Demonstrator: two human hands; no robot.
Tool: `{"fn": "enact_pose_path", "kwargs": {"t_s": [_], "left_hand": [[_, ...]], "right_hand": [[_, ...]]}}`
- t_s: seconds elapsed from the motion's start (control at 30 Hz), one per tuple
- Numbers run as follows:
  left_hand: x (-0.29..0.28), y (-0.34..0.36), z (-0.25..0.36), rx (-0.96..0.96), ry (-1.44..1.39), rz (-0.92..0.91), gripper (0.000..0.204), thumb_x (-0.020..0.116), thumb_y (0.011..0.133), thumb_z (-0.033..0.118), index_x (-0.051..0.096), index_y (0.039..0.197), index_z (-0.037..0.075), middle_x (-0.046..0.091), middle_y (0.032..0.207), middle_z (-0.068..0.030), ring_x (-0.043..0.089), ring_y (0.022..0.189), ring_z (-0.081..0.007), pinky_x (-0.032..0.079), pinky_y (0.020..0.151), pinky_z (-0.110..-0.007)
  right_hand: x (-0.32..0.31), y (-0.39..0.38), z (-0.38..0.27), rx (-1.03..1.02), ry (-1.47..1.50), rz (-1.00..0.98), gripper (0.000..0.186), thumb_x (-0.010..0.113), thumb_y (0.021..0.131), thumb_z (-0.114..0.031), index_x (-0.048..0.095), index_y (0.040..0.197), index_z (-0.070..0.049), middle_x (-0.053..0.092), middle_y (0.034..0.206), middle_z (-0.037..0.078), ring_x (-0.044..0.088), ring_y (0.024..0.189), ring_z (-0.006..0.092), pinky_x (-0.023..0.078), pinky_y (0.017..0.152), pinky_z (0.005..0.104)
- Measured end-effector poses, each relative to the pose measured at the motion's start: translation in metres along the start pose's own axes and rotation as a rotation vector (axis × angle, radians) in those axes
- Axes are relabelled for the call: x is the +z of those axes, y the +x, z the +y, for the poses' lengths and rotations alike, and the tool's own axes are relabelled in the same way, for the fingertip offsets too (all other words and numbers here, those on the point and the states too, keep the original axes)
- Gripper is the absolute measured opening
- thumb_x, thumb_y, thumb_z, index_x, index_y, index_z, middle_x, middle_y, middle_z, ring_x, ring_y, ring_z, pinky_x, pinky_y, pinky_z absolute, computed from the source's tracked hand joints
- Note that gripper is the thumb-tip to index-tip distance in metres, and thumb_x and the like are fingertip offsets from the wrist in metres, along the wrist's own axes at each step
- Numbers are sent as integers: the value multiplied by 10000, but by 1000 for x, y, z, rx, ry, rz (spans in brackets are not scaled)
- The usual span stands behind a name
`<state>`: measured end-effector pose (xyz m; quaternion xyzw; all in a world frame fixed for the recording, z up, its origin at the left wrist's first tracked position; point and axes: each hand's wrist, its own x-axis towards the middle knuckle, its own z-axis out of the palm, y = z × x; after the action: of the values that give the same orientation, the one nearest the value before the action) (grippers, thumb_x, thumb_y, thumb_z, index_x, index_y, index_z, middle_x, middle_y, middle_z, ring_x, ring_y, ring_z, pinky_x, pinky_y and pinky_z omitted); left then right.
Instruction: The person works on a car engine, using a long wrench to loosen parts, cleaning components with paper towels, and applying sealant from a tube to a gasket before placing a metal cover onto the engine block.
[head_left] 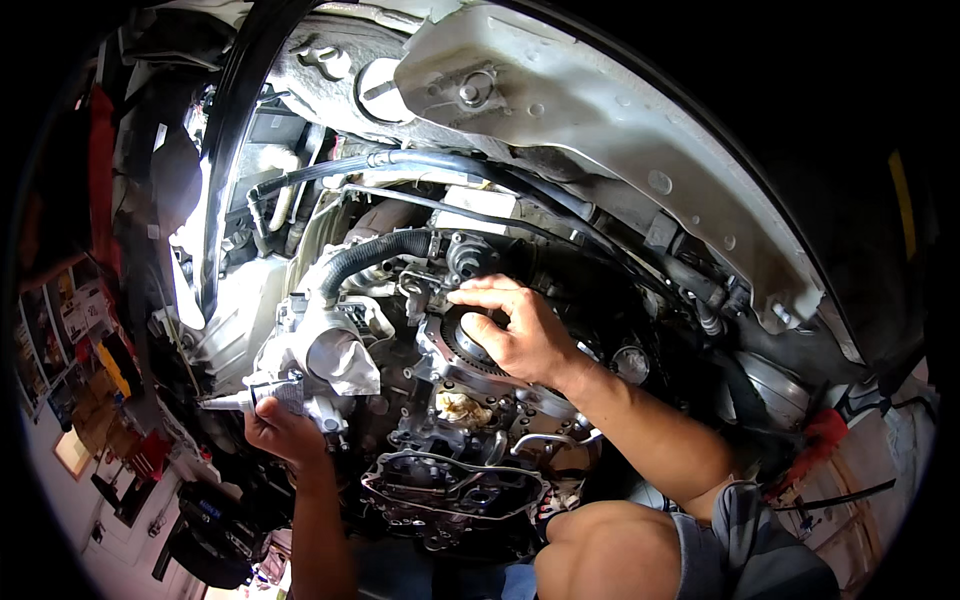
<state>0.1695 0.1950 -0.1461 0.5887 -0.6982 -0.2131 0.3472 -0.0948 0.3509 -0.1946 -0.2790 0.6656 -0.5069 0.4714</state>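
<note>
My left hand [285,430] is closed around a small tube [277,392] with a pale tapered nozzle that points left. That hand is left of the engine, below a metal elbow housing whose mouth is stuffed with white paper [352,368]. Over the upper engine, my right hand [518,332] has its fingers stretched out and its thumb apart. Its thumb reaches over a round toothed wheel [455,345], and whether the fingertips touch it is hard to tell. Below the wheel, a crumpled yellowish wad [461,408] sits in an opening of the engine.
A black ribbed hose [375,255] arches above the housing. Dark lines [430,163] cross behind the engine. The pale fender panel [600,120] curves over the upper right. An open cavity with a thin gasket-like rim [455,487] lies low in front. Red cloth [825,435] is at right.
</note>
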Motion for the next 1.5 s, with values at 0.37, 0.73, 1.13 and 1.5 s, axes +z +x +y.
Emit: {"fn": "enact_pose_path", "kwargs": {"t_s": [0.37, 0.73, 1.13, 1.5], "left_hand": [[-40, 9, 99, 73, 14, -633, 266, 585, 885, 156, 530, 674, 4, 504, 585, 21, 440, 556, -43, 336, 481, -228], [-77, -50, 185, -268, -153, -848, 272, 638, 879, 220, 620, 740, -13, 574, 577, -20, 501, 571, -43, 399, 499, -242], [-86, -73, 174, -64, -292, -945, 254, 617, 877, 257, 575, 860, 7, 599, 651, -82, 601, 595, -170, 453, 569, -277], [-89, -75, 170, -78, -376, -897, 233, 694, 809, 211, 579, 845, 11, 622, 650, -99, 639, 573, -200, 476, 553, -289]], "right_hand": [[-14, -39, -90, -28, 352, -148, 401, 557, 872, -87, 512, 1265, -23, 591, 975, 100, 567, 868, 138, 480, 767, 261], [18, -96, -135, 9, 289, -617, 965, 685, 830, -92, -19, 1489, -116, 582, 830, 47, 531, 671, 72, 429, 600, 206], [27, -124, -133, -63, 474, -620, 961, 609, 866, -1, -130, 1473, -99, 644, 979, 147, 594, 907, 139, 446, 804, 276], [27, -125, -136, -91, 310, -637, 949, 626, 833, -5, -57, 1485, -90, 617, 995, 145, 608, 875, 188, 462, 787, 310]]}}
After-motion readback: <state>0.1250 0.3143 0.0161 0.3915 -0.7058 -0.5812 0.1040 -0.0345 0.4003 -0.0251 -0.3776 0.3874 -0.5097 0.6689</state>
